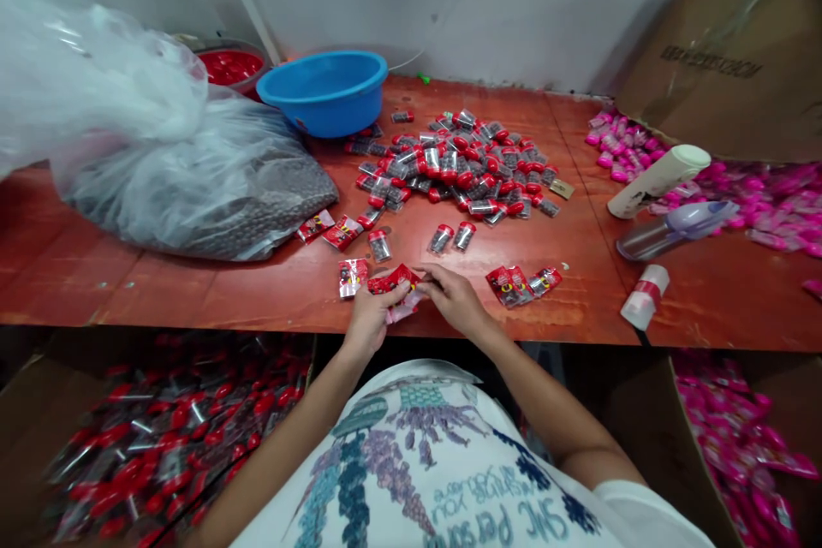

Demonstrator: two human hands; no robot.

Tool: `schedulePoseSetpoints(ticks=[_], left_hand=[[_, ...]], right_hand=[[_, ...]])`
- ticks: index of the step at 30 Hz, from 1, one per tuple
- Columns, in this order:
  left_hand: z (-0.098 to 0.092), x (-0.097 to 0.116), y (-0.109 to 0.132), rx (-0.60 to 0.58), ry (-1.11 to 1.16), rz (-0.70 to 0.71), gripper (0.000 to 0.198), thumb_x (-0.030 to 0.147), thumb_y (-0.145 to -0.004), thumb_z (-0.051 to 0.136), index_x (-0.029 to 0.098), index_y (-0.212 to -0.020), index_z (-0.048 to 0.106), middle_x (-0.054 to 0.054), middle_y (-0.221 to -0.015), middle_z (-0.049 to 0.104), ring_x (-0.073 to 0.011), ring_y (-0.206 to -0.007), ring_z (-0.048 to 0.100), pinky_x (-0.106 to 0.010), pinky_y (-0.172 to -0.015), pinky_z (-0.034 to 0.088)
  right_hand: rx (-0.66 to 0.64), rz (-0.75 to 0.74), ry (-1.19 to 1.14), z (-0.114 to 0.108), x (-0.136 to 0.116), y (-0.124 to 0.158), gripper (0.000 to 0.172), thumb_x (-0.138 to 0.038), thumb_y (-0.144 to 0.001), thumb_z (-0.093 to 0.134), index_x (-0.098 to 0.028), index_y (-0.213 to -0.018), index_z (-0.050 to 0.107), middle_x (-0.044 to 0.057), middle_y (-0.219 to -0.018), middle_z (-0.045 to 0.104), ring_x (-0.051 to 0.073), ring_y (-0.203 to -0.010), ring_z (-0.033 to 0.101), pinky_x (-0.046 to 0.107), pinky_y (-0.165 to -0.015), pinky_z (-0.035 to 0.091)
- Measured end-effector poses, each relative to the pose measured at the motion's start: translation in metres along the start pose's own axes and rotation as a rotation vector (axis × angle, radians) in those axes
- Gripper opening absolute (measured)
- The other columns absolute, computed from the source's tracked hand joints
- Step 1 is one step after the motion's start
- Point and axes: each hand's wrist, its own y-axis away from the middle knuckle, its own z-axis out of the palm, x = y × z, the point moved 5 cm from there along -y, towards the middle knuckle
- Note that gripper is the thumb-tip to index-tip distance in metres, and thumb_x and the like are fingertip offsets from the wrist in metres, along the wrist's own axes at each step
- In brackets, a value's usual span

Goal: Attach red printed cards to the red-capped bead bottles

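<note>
My left hand (pixel 372 312) is closed round a small red printed packet (pixel 389 278) close to the table's front edge. The thumb and fingers of my right hand (pixel 449 295) are pinched at the packet's right edge. A pale pink piece shows below it, partly covered by my left hand. Just left lies another red packet (pixel 353 277), flat on the table. Beyond my hands are a few small clear containers with red caps and dark contents (pixel 379 245). Two opened-out red packets (pixel 510 285) lie to the right.
A heap of red-capped containers (pixel 449 167) covers the table's middle. Behind it stands a blue basin (pixel 324 90); at left is a clear bag of dark beads (pixel 205 180). Pink items (pixel 751 197), a white tumbler (pixel 658 180) and a cardboard box (pixel 725 68) are right. Filled boxes sit below.
</note>
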Motion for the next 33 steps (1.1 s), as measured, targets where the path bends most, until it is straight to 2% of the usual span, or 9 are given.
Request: schedulePoseSetpoints(ticks=[2,7,10,13,16,18,23,28,33], left_hand=[[-0.008,0.005,-0.003,0.078,0.05,0.034,0.037,0.011,-0.051,0.084,0.012,-0.084,0.068,-0.003,-0.072,0.071,-0.0152,-0.06,0.066,-0.028,-0.058,0.057],[-0.019,0.011,-0.008,0.24,0.205,0.05,0.029,0.002,-0.05,0.081,0.012,-0.072,0.065,-0.001,-0.066,0.068,-0.0144,-0.054,0.064,-0.029,-0.055,0.058],[-0.02,0.014,-0.008,0.264,0.242,0.054,0.025,-0.001,-0.054,0.078,0.011,-0.072,0.065,-0.002,-0.067,0.068,-0.0145,-0.055,0.064,-0.028,-0.055,0.057],[-0.018,0.015,-0.007,0.238,0.263,0.049,0.017,0.003,-0.06,0.077,0.011,-0.068,0.064,-0.001,-0.062,0.065,-0.011,-0.051,0.06,-0.025,-0.055,0.055],[-0.018,0.015,-0.007,0.224,0.279,0.03,0.014,0.008,-0.064,0.076,0.011,-0.067,0.064,0.0,-0.058,0.062,-0.0075,-0.046,0.055,-0.024,-0.056,0.054],[-0.017,0.014,-0.009,0.218,0.291,0.019,0.013,0.009,-0.066,0.076,0.011,-0.068,0.064,0.001,-0.059,0.063,-0.0074,-0.047,0.055,-0.025,-0.057,0.055],[-0.01,0.009,-0.014,0.204,0.325,-0.024,0.011,0.007,-0.066,0.074,0.011,-0.07,0.064,-0.002,-0.063,0.066,-0.0103,-0.054,0.061,-0.022,-0.057,0.053],[-0.003,0.005,-0.015,0.272,0.342,-0.03,0.012,0.005,-0.066,0.074,0.012,-0.071,0.065,-0.001,-0.064,0.067,-0.01,-0.056,0.062,-0.02,-0.057,0.052],[0.005,0.005,-0.008,0.232,0.318,0.014,0.021,0.008,-0.059,0.078,0.013,-0.076,0.065,-0.002,-0.071,0.07,-0.0124,-0.061,0.064,-0.024,-0.063,0.053]], right_hand=[[-0.025,0.0,0.162,-0.006,0.004,-0.019,0.028,-0.026,-0.092,0.048,-0.021,-0.117,0.058,0.005,-0.098,0.066,0.017,-0.089,0.062,0.028,-0.08,0.047],[0.204,0.252,0.79,-0.021,0.027,-0.057,0.045,-0.045,-0.088,0.054,-0.014,-0.12,0.056,0.021,-0.113,0.056,0.029,-0.096,0.057,0.036,-0.075,0.046],[0.114,0.201,0.893,-0.009,0.03,-0.061,0.036,-0.036,-0.092,0.048,-0.017,-0.121,0.057,0.018,-0.108,0.055,0.027,-0.095,0.055,0.035,-0.077,0.044],[-0.012,0.062,0.832,0.006,0.029,-0.047,0.036,-0.023,-0.092,0.043,-0.022,-0.126,0.056,0.015,-0.106,0.057,0.025,-0.098,0.054,0.036,-0.085,0.043],[-0.076,0.021,0.627,0.013,0.031,-0.022,0.048,-0.018,-0.086,0.049,-0.021,-0.134,0.048,0.013,-0.111,0.058,0.025,-0.104,0.054,0.037,-0.091,0.044],[-0.046,0.049,0.423,0.013,0.032,-0.005,0.054,-0.018,-0.084,0.051,-0.019,-0.138,0.043,0.013,-0.12,0.058,0.024,-0.11,0.054,0.038,-0.095,0.043],[0.178,0.068,-0.072,0.005,0.01,0.034,0.045,-0.027,-0.091,0.048,-0.022,-0.135,0.045,0.009,-0.127,0.056,0.02,-0.112,0.056,0.034,-0.095,0.046],[0.25,-0.067,-0.044,0.005,-0.021,0.048,0.045,-0.025,-0.089,0.053,-0.027,-0.134,0.049,0.007,-0.111,0.061,0.019,-0.096,0.06,0.033,-0.085,0.05],[0.321,-0.085,0.008,0.007,-0.016,0.044,0.048,-0.023,-0.09,0.05,-0.029,-0.137,0.045,0.008,-0.109,0.059,0.019,-0.096,0.059,0.032,-0.08,0.052]])
